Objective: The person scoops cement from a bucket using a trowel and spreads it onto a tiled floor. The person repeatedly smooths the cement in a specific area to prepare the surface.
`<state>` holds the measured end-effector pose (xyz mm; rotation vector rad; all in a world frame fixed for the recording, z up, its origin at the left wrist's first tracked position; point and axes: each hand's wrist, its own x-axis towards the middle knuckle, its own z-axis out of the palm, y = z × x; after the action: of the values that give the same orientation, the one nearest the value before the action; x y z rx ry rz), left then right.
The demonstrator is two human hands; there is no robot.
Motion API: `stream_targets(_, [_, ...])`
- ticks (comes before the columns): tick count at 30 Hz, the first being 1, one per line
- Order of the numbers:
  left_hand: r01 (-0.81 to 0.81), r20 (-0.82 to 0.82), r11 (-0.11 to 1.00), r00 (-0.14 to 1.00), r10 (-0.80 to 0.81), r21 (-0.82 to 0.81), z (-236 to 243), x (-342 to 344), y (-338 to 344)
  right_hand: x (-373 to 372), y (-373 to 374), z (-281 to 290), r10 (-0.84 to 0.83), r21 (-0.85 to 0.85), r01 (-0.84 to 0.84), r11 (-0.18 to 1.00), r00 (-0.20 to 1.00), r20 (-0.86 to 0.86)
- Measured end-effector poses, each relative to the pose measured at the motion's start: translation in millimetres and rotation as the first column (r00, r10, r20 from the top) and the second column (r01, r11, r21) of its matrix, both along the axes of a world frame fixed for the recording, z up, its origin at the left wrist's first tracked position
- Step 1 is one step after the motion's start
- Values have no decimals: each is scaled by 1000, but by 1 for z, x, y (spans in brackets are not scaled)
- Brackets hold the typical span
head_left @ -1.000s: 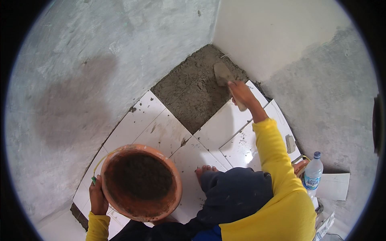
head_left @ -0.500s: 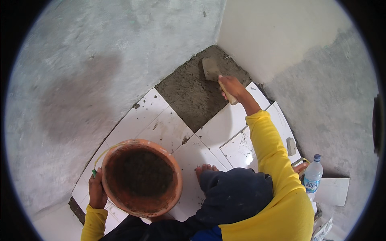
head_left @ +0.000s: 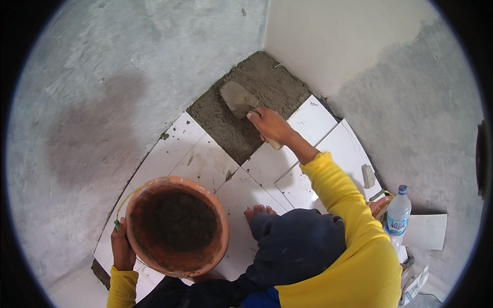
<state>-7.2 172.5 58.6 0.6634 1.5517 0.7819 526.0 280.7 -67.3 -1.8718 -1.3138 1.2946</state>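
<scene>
My right hand (head_left: 269, 124) is closed around the wooden handle of a trowel (head_left: 238, 98). The trowel's flat, mortar-coated blade lies over a bed of wet grey mortar (head_left: 282, 77) that fills the corner between two walls. At the lower left, my left hand (head_left: 122, 249) grips the side of an orange bucket (head_left: 222, 233), near its yellow handle with a green end. Grey mortar (head_left: 182, 220) sits in the bottom of the bucket, which is tilted so its opening shows. The left fingers are partly hidden behind the bucket wall.
White floor tiles (head_left: 246, 192), specked with mortar, surround my bare foot (head_left: 257, 210). On the right are a small grey block (head_left: 368, 176), a clear plastic bottle with a blue cap (head_left: 398, 213) and a white tile (head_left: 431, 231) by the wall. Grey plastered walls (head_left: 102, 51) rise on both sides.
My right hand has swept the trowel left and a little nearer across the mortar, its blade now pointing up and left. The left hand still grips the bucket. The view has shifted slightly.
</scene>
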Motion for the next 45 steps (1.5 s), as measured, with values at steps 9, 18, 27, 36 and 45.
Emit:
stream_targets(9, [115, -59, 989, 992, -110, 90, 26, 10, 3, -78, -49, 150, 788, 215, -791, 573, 604, 119])
stream_targets(18, [29, -139, 999, 990, -25, 26, 56, 58, -6, -187, -108, 87, 924, -63, -935, 348, 331, 192])
stream_targets(27, [-59, -40, 994, 997, 63, 91, 38, 60, -18, -197, -123, 59, 942, -7, -942, 335, 335, 31])
stream_targets(36, [-39, -12, 997, 999, 40, 73, 28, 43, -8, -134, -102, 112, 718, -87, -856, 510, 479, -505])
stream_targets(45, [-59, 16, 998, 998, 59, 28, 16, 18, -12, 32, -109, 117, 202, -102, -243, 965, 930, -306])
